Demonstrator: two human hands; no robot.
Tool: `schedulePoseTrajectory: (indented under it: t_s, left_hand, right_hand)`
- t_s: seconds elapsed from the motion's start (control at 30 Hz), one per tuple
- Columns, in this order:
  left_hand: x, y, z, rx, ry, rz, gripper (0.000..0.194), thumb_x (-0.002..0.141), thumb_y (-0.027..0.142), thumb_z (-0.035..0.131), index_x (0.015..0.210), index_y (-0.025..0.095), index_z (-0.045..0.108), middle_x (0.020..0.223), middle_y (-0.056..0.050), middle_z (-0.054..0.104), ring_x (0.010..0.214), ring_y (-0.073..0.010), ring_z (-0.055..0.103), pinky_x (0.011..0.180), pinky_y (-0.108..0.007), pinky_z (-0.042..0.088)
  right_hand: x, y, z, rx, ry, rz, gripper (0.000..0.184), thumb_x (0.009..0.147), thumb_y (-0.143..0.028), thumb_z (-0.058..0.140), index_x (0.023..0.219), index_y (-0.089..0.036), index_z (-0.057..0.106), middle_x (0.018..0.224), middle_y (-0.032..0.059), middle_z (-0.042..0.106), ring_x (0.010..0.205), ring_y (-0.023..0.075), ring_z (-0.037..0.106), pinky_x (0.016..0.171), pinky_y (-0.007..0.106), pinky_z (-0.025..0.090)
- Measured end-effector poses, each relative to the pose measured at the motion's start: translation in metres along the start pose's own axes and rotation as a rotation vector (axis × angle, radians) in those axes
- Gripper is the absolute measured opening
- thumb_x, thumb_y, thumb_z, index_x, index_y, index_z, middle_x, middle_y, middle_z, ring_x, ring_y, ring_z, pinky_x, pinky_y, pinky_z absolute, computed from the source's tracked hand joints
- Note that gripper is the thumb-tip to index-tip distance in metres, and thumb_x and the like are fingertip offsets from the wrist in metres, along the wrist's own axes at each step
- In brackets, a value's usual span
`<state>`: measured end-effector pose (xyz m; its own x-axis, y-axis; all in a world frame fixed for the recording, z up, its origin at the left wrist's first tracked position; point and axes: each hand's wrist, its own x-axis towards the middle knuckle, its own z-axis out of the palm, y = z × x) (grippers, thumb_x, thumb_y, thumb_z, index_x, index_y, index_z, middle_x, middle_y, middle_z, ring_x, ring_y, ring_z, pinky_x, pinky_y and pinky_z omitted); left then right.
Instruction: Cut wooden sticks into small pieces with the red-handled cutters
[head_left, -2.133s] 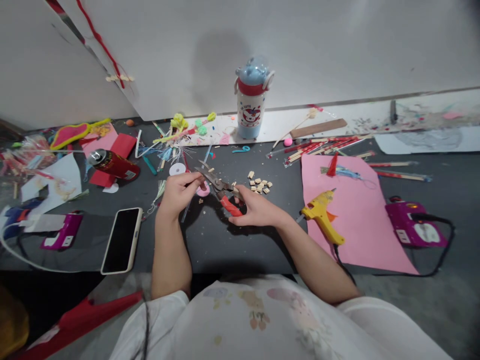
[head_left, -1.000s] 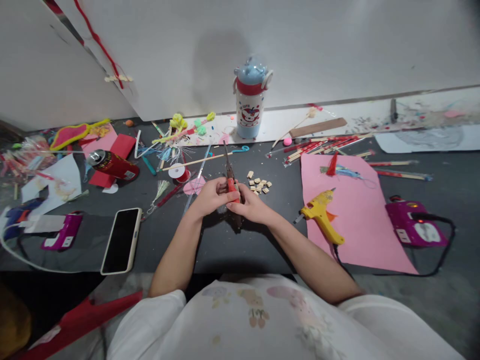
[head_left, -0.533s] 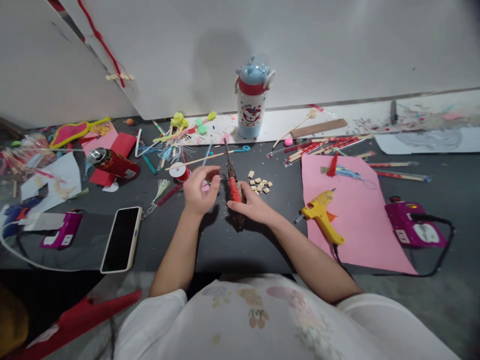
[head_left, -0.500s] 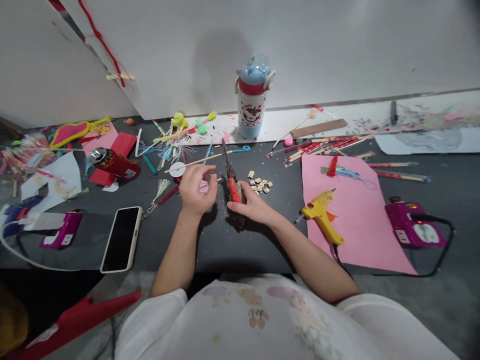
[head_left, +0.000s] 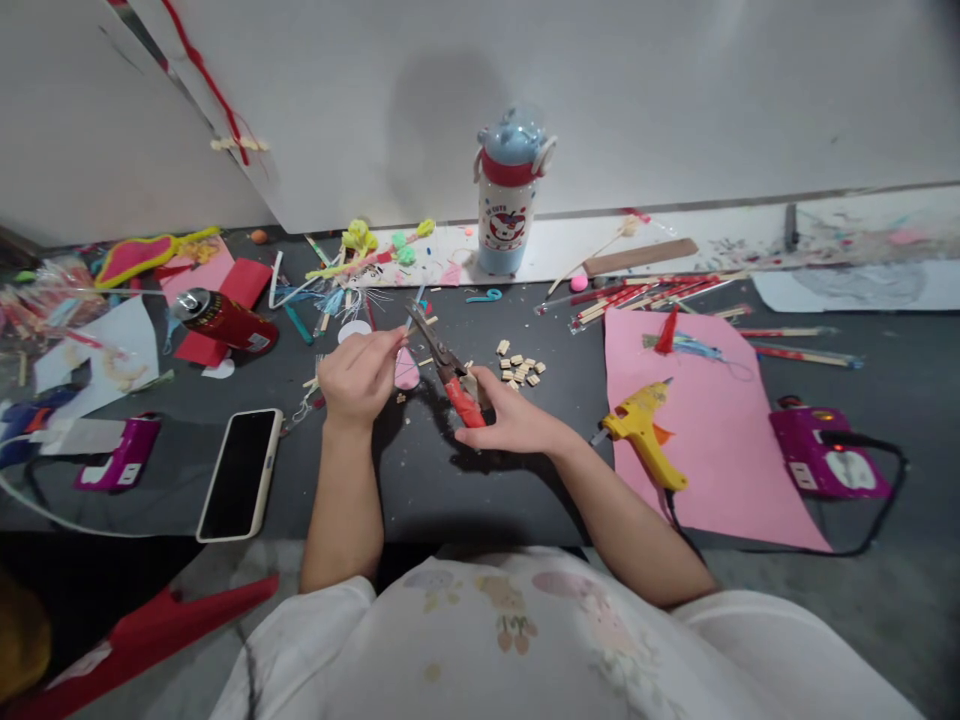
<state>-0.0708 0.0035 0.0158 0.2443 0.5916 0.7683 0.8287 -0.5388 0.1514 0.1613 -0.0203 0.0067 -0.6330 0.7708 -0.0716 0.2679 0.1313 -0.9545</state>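
Along the front edge of the desk, toward its left, a phone lies with its lower end close to the rim; a stray elbow could push it off. Toward the right, a pink sheet reaches that same edge, bearing a yellow glue gun whose cord runs down to the edge. An arm catching the cord could drag the gun; if it is hot, which I cannot tell, its nozzle might burn skin.

Farther in, near the desk's middle, the right hand is wrapped around the red handle of the cutters, their blades angled toward the far edge and leftward. The left hand is pinched closed on what looks like a thin pale stick, mostly hidden by the knuckles. Its fingertips are just beside the blade tips, so the likeliest harm is a nipped finger, should the stick slip or the blades close off line.

Just beyond the right hand, small wooden pieces lie loose; a brush of the knuckles could scatter them. At the far edge, a bottle stands upright; a long reach might topple it.
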Motion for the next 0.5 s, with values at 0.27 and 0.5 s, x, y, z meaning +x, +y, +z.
schedulePoseTrajectory:
  t_s: [0.27, 0.5]
  left_hand:
    - [0.0026, -0.0016, -0.0075, -0.148, -0.061, -0.077, 0.017, 0.08, 0.021, 0.063, 0.096, 0.02, 0.071, 0.081, -0.004, 0.073, 0.072, -0.0136, 0.066, 0.068, -0.024, 0.05]
    - [0.0016, -0.0034, -0.0101, -0.121, -0.113, -0.118, 0.016, 0.081, 0.024, 0.063, 0.094, 0.021, 0.072, 0.081, -0.004, 0.073, 0.071, -0.0139, 0.067, 0.068, -0.024, 0.05]
  right_hand:
    - [-0.0001, 0.005, -0.0012, -0.07, 0.008, -0.024, 0.057, 0.068, -0.038, 0.068, 0.112, -0.018, 0.038, 0.085, -0.0006, 0.045, 0.074, 0.0127, 0.045, 0.07, 0.028, 0.04]
    - [0.0003, 0.007, -0.0005, -0.081, 0.006, -0.031, 0.058, 0.068, -0.038, 0.068, 0.114, -0.018, 0.038, 0.088, 0.0002, 0.044, 0.076, 0.013, 0.044, 0.072, 0.029, 0.041]
